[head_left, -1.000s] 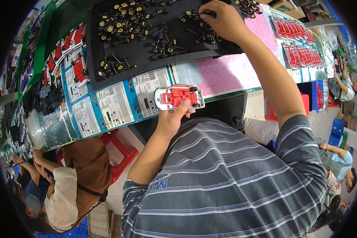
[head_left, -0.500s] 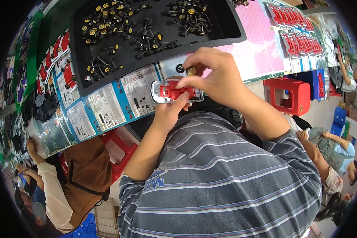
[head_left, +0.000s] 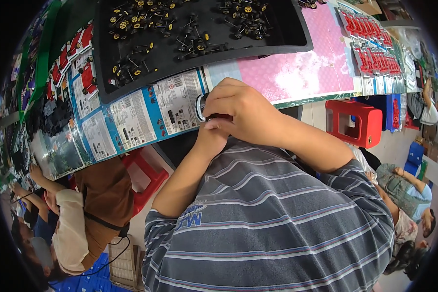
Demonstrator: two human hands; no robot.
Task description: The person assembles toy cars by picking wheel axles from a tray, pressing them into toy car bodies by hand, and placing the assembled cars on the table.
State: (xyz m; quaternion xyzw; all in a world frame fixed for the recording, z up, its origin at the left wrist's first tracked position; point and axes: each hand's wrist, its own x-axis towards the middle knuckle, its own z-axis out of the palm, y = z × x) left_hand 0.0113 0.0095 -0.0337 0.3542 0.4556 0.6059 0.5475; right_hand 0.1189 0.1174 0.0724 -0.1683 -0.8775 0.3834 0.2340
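Note:
Close in front of me, at the table's front edge, my left hand (head_left: pixel 211 142) holds a toy car (head_left: pixel 200 107) from below. Only a chrome-and-white end of the car shows. Across its top lies my right hand (head_left: pixel 246 108), fingers curled and closed on the car, with its thumb toward my left hand. The wheel axle that the right hand pinched earlier is hidden now. Beyond my hands stands a black tray (head_left: pixel 258 51) holding many loose wheel axles (head_left: pixel 142 19) with black wheels, some with yellow hubs.
Red-and-white toy cars (head_left: pixel 63 61) line the table at left, beside a heap of black parts (head_left: pixel 56 117). Red-and-silver car parts (head_left: pixel 374 61) stand in rows at right. Red stools (head_left: pixel 370 125) flank me. A co-worker (head_left: pixel 70 233) sits at my left.
My right hand has come down and left from above the car, covering it. The wheel axle in its pinch has gone out of sight. The view has shifted slightly.

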